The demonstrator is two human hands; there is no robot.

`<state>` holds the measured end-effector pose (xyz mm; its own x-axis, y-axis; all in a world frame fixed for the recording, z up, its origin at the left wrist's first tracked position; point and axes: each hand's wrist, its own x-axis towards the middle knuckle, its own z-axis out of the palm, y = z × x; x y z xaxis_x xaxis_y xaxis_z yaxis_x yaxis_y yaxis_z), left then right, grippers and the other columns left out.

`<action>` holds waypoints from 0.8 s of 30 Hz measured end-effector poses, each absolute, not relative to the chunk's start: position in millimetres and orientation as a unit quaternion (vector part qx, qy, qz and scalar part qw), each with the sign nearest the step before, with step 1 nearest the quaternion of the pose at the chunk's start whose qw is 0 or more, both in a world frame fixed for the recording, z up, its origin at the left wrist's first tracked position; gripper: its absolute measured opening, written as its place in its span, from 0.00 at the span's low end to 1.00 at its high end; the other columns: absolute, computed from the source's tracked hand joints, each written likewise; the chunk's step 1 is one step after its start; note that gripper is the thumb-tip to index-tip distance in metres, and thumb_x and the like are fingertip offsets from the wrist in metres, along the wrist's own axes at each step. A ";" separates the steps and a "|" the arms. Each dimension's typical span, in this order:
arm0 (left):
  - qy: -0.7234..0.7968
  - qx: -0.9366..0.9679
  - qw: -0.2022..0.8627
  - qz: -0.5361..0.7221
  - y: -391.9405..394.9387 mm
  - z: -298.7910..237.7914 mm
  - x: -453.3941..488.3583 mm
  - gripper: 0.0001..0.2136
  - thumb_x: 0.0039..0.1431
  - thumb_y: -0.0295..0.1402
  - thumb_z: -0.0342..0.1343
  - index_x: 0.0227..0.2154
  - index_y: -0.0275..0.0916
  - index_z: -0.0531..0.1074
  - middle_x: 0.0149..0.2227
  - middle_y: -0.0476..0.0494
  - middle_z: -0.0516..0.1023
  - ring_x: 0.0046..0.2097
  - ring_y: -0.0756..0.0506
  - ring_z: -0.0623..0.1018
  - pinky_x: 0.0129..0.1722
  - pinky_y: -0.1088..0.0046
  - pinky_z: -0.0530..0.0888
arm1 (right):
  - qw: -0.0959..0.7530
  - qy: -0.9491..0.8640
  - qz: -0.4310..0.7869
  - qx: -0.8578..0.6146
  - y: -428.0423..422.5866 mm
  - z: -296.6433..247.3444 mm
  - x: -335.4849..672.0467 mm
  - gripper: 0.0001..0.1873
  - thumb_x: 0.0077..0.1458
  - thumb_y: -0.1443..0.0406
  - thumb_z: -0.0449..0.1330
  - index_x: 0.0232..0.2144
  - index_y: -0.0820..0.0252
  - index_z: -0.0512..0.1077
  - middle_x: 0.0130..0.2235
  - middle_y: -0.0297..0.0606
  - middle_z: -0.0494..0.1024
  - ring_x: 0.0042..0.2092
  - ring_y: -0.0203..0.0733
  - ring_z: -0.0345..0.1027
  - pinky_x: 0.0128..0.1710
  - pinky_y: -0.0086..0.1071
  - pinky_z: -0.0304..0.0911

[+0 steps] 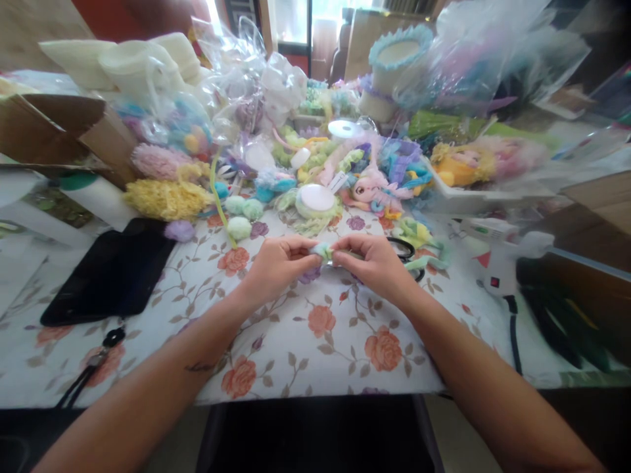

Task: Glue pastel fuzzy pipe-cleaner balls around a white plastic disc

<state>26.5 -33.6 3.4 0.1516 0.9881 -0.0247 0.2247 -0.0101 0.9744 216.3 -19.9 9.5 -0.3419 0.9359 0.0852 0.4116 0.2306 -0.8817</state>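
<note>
Between my two hands, over the flowered tablecloth (296,355), is a small fuzzy piece (323,250) in pale green and blue; its exact kind is too small to make out. My left hand (283,263) pinches its left side between thumb and fingers. From the other side, my right hand (367,259) grips it with thumb and forefinger. Black-handled scissors (401,248) lie just beyond my right hand, partly hidden by it. Behind the hands sits a round white disc (317,198) with pale green fuzzy material around it.
Pale green pompoms (240,227) and a yellow fluffy bundle (167,199) lie left of centre. A black phone (111,272) with a strap is at the left. On the right stands a white glue gun (497,253) with a cord. Dolls, yarn pieces and plastic bags (236,72) crowd the back.
</note>
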 end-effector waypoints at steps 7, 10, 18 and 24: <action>0.523 0.596 0.479 0.376 -31.6 3.2 25.1 0.11 0.49 0.33 0.64 0.36 0.36 0.81 0.34 0.43 0.84 0.34 0.45 0.81 0.34 0.72 0.78 | 0.308 -0.740 0.381 -0.461 -18.4 6.8 216.4 0.05 0.54 0.67 0.58 0.29 0.61 0.73 0.25 0.30 0.73 0.23 0.31 0.59 0.25 0.26 0.55; 0.528 0.602 0.475 0.365 -30.7 2.6 24.9 0.12 0.49 0.34 0.64 0.37 0.35 0.81 0.34 0.43 0.84 0.33 0.45 0.81 0.33 0.72 0.77 | 0.302 -0.747 0.378 -0.456 -17.9 4.9 216.1 0.05 0.55 0.68 0.57 0.29 0.61 0.72 0.27 0.32 0.76 0.27 0.34 0.64 0.29 0.28 0.58; 0.519 0.617 0.469 0.360 -31.9 2.8 24.0 0.12 0.50 0.34 0.63 0.36 0.35 0.81 0.36 0.42 0.83 0.35 0.44 0.80 0.35 0.71 0.77 | 0.305 -0.760 0.341 -0.461 -19.6 1.5 214.6 0.06 0.57 0.67 0.57 0.30 0.61 0.72 0.27 0.32 0.76 0.27 0.34 0.63 0.29 0.27 0.56; 0.515 0.618 0.467 0.368 -31.6 3.2 24.8 0.11 0.49 0.33 0.63 0.35 0.35 0.81 0.39 0.41 0.83 0.38 0.43 0.80 0.37 0.71 0.76 | 0.300 -0.776 0.300 -0.467 -21.5 1.5 213.3 0.06 0.57 0.67 0.57 0.29 0.61 0.72 0.25 0.31 0.73 0.26 0.32 0.60 0.30 0.28 0.54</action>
